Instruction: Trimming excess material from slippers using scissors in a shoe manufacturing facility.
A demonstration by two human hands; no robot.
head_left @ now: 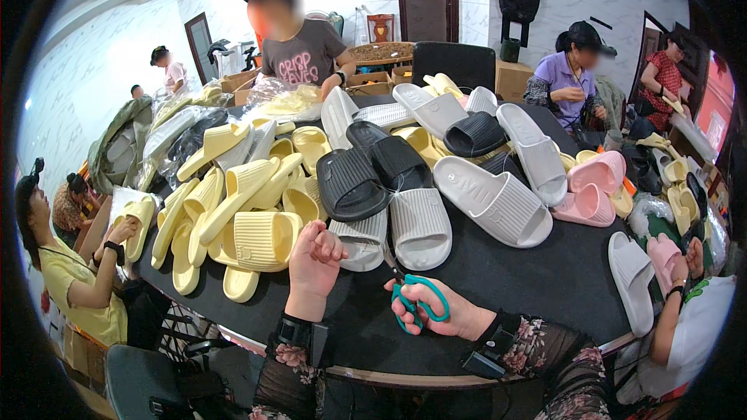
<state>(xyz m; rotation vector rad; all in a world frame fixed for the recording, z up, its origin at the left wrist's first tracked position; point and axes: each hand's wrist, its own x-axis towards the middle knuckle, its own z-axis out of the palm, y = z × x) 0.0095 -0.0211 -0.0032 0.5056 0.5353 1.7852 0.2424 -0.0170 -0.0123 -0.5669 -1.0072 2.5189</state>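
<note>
My right hand (445, 313) grips scissors (444, 303) with teal handles, their blades pointing away toward the grey slippers. To its left, my left hand (313, 264) is raised with curled fingers; whatever it may hold is hidden. Just beyond my hands lies a pair of light grey slides (421, 227), partly covered by black slides (352, 184). A thin tie shows near the black and grey slides. Left of my left hand, a yellow slide (257, 241) sits at the front of a yellow heap.
The black table (545, 295) holds grey slides (498, 202), pink slides (587, 204) and a lone grey slide (631, 280) at right. Plastic-wrapped bundles lie at the far left. Co-workers stand or sit around it; one at left holds a yellow slide (140, 225). An office chair (144, 381) stands lower left.
</note>
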